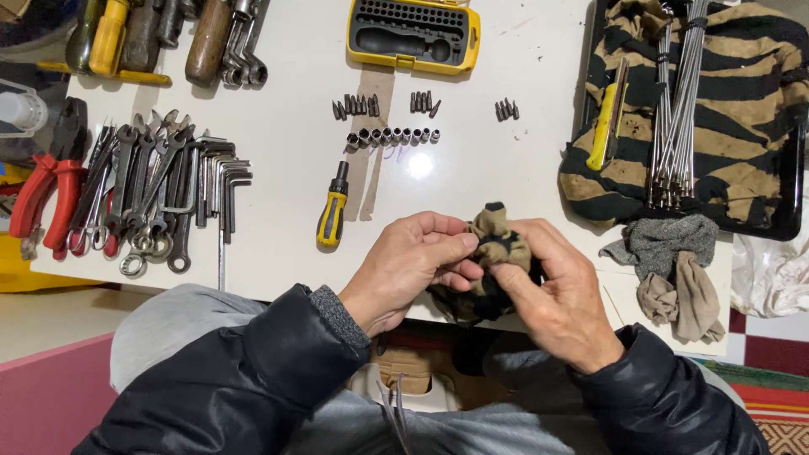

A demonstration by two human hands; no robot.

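A white tabletop [295, 143] carries everything, its surface smooth and glossy under a bright glare. At its right end a black tray [792, 194] holds a crumpled tan-and-black striped cloth [742, 126], on which lie a bundle of thin steel rods [674, 109] and a yellow-handled tool [603, 126]. Just below the tray sits a small heap of grey and beige rags [674, 270]. On the left, a fan of steel wrenches and hex keys [168, 185] lies beside red-handled pliers [46, 202], with more worn tools [168, 38] along the far edge. A yellow plastic bit case [413, 34] stands open at the top centre; before it, rows of small dark screwdriver bits [396, 105] and steel sockets [392, 136] are lined up, and a yellow-and-black stubby screwdriver [333, 211] lies near them. At the near edge, both hands meet on a small tan-and-black camouflage rag [497, 244]: the left hand [404, 270] and the right hand [556, 295] pinch it between fingers and thumbs, bunched up just above the tabletop edge. Whether anything is wrapped inside cannot be told.
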